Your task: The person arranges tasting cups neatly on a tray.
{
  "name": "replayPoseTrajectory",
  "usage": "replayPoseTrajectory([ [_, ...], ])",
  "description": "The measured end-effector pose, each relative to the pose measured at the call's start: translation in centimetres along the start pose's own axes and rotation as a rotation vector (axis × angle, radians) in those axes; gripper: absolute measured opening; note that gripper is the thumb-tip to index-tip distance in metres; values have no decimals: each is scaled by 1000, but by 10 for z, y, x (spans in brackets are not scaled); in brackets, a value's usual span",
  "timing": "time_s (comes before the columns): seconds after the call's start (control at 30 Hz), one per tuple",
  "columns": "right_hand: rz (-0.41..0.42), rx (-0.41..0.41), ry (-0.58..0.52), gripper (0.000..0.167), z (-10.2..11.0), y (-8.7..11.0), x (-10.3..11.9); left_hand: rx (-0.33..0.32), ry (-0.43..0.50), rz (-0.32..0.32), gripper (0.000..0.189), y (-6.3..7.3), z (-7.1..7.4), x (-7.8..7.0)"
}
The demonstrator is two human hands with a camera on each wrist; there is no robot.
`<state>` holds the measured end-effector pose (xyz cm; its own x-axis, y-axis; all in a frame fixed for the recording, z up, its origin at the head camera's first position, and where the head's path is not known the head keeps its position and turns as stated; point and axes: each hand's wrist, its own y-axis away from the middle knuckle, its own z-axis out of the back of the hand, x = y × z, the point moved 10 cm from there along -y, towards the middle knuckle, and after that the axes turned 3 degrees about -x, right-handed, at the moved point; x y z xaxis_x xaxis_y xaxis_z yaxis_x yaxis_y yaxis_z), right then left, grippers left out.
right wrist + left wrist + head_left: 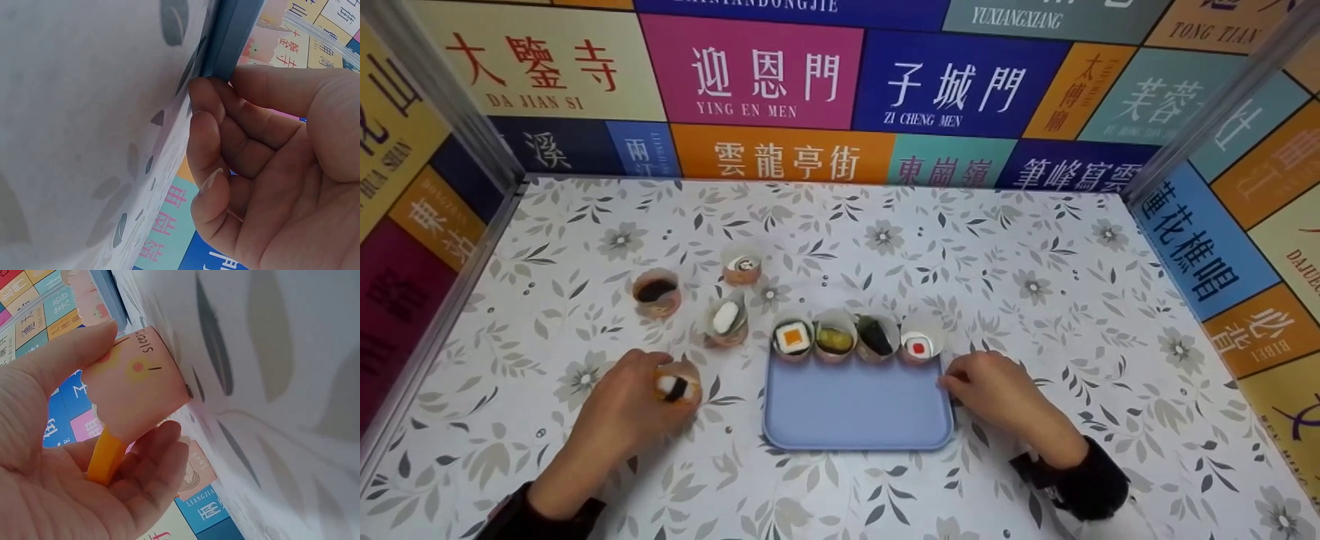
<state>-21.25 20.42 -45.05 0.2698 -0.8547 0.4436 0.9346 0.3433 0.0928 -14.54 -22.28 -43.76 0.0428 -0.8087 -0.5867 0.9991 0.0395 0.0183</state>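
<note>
My left hand [619, 405] holds a small pink paper cup [138, 385] between thumb and fingers, left of the tray. Inside it is a sushi piece [675, 387], white with a black band, and an orange part [107, 458] sticks out of the cup in the left wrist view. At the tray's right side, my right hand [1005, 394] pinches the rim of the blue tray [859, 409] with thumb and index finger; the other fingers are curled. A row of several cups with sushi pieces stands along the tray's far edge, from an orange-centred one [793, 337] to a red-centred one [918, 347].
Beyond my left hand stand three more cups: one with a dark filling [656, 291], one with a white oblong piece [726, 318], one with a round white-and-brown piece [743, 264]. Walls with coloured lettered panels [757, 79] enclose the leaf-patterned table [840, 495].
</note>
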Motion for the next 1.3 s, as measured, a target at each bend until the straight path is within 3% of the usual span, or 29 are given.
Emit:
replayPoseTrajectory([
  [0.1,2,-2,-6,18,0,1,0,13,12,2,35,0,-1,0],
  [0.37,14,-7,-9,19,1,2,0,-28,50,-11,39,-1,0,0],
  [0.67,2,-2,6,18,1,2,0,-2,67,16,35,-1,-1,-9],
  [1.0,-3,-19,5,18,3,2,3,-67,78,-101,52,10,-3,-59],
  [1.17,21,-41,9,25,5,2,5,-118,100,-202,51,13,-6,-91],
  [1.3,17,-36,-8,24,4,2,3,-105,89,-250,48,13,-13,-114],
])
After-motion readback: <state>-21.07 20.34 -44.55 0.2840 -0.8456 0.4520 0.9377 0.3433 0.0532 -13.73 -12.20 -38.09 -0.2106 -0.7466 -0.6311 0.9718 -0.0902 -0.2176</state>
